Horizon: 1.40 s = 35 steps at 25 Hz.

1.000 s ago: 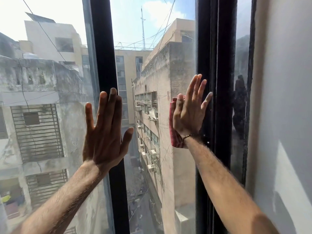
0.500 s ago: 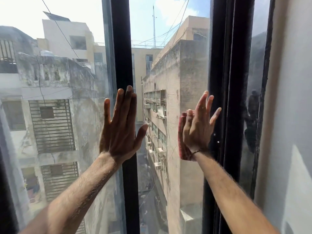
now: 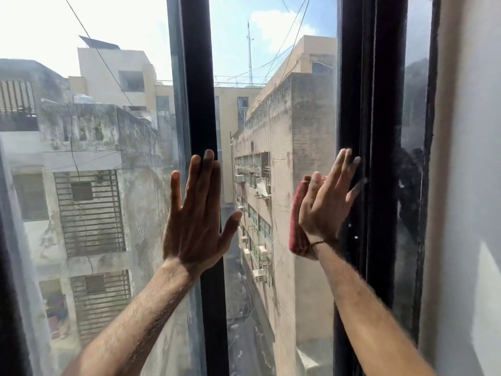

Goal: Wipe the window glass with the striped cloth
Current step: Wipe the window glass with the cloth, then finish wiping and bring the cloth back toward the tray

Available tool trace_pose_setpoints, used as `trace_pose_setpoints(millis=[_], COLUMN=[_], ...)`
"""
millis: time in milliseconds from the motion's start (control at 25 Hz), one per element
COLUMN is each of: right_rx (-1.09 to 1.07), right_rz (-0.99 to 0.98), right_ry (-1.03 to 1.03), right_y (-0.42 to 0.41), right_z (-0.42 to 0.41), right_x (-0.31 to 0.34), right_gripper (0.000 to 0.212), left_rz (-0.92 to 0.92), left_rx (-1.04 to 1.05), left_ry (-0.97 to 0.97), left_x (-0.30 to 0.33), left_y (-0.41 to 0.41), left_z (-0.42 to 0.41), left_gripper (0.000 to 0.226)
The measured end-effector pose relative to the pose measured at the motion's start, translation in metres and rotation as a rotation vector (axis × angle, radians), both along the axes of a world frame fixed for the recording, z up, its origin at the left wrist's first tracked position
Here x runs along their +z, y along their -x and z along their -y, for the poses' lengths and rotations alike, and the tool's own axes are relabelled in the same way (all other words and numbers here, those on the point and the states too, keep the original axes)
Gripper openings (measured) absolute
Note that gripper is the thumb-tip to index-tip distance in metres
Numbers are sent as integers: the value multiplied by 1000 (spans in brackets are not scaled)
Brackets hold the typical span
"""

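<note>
The window glass (image 3: 273,63) fills the middle, between two black frame bars. My right hand (image 3: 324,204) presses flat on a red striped cloth (image 3: 295,234), holding it against the glass beside the right frame bar; only the cloth's left edge and lower corner show past the palm. My left hand (image 3: 198,215) lies flat with fingers together over the middle black bar (image 3: 199,77) and the left pane, holding nothing.
A thick black frame (image 3: 360,104) stands right of the cloth, then a narrow dusty pane (image 3: 414,104) and a pale wall (image 3: 471,158). Outside the glass are grey and beige buildings and overhead wires. A dark frame edge runs down the far left.
My right hand and the cloth have slid down the glass along the right frame bar. My left hand stays flat on the middle bar. My view has shifted left.
</note>
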State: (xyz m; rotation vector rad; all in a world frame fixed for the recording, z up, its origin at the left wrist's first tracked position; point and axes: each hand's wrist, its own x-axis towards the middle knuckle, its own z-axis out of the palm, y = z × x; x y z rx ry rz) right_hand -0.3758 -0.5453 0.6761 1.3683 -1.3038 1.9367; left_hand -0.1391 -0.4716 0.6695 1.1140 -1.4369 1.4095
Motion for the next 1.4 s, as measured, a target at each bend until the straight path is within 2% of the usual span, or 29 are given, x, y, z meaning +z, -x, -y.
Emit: trace_pose_setpoints(millis=[80, 160, 240, 400, 520, 600, 720, 800, 880, 920, 1000, 1080, 1160, 1280, 1400], right_rx=[-101, -156, -147, 135, 323, 422, 490, 572, 696, 820, 1202, 1416, 1428, 1330, 1176], right_rz=[10, -149, -247, -179, -1, 144, 262, 325, 408, 470, 555, 516, 452, 354, 227], right_ry=[90, 199, 217, 142, 148, 155, 26, -160, -439, -617, -1024, -1398, -1637, -1872, -2108], right_y=[-21, -49, -56, -40, -33, -37, -50, -60, -67, -69, -75, -86, -104, -136, -157], right_z=[7, 3, -11, -44, -80, -111, -153, -176, -197, -205, -220, -234, -253, -289, -332], right_x=[41, 55, 52, 46, 35, 12, -35, -74, -114, -135, -185, -240, -295, -376, -472], right_gripper=[59, 55, 54, 25, 35, 29, 16, 23, 37, 40, 36, 29, 18, 11, 12], left_rz=[-1, 3, 15, -71, -135, -411, -931, -1121, -1307, -1390, -1536, -1702, -1867, -2024, -2176], left_rx=[9, 37, 41, -14, -191, -488, -919, -987, -1001, -990, -930, -838, -717, -505, -301], left_ry=[11, -6, -46, -168, -315, -526, -795, -822, -806, -790, -789, -786, -786, -856, -918], left_x=[1, 2, 3, -4, -40, -71, -109, -137, -167, -183, -216, -253, -295, -373, -475], left_y=[-4, -7, -4, 14, 38, 63, 86, 82, 67, 55, 24, -7, -34, -67, -84], left_z=[7, 8, 5, -25, -62, -98, -153, -181, -209, -222, -247, -274, -299, -339, -391], left_gripper=[89, 90, 89, 85, 76, 66, 39, 19, 15, 16, 14, 16, 17, 21, 17])
